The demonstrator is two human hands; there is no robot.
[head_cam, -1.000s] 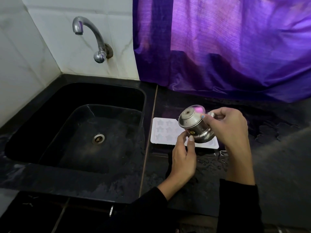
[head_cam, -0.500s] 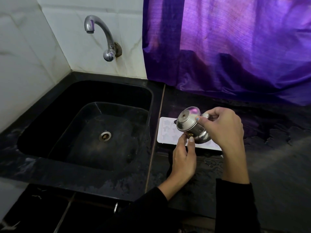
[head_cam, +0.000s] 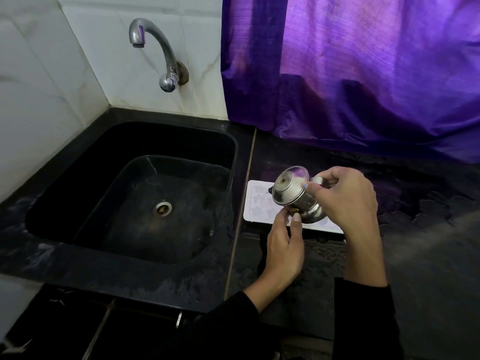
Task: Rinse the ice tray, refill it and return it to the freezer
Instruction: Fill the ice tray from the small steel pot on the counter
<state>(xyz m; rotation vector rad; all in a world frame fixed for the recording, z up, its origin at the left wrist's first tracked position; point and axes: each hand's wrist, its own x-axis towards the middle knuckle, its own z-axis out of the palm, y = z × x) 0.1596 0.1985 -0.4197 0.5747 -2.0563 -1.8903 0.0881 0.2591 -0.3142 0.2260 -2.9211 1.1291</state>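
Note:
A white ice tray (head_cam: 257, 203) with star-shaped moulds lies flat on the black counter just right of the sink. My right hand (head_cam: 345, 201) grips a small steel kettle (head_cam: 293, 196) by its handle and tilts it left over the tray, spout down; a thin stream of water seems to fall from the spout. My left hand (head_cam: 284, 242) pinches the tray's near edge, thumb against the kettle's underside. The kettle and both hands hide the tray's right half.
A black sink (head_cam: 78, 183) with a central drain (head_cam: 162, 208) lies to the left. Above it a steel tap (head_cam: 155, 50) juts from the white tiled wall. A purple curtain (head_cam: 363, 74) hangs behind the wet black counter (head_cam: 415, 216).
The kettle has tipped a little further toward the tray's left end. Both hands keep their hold. My view has shifted slightly, so everything sits further right in the frame.

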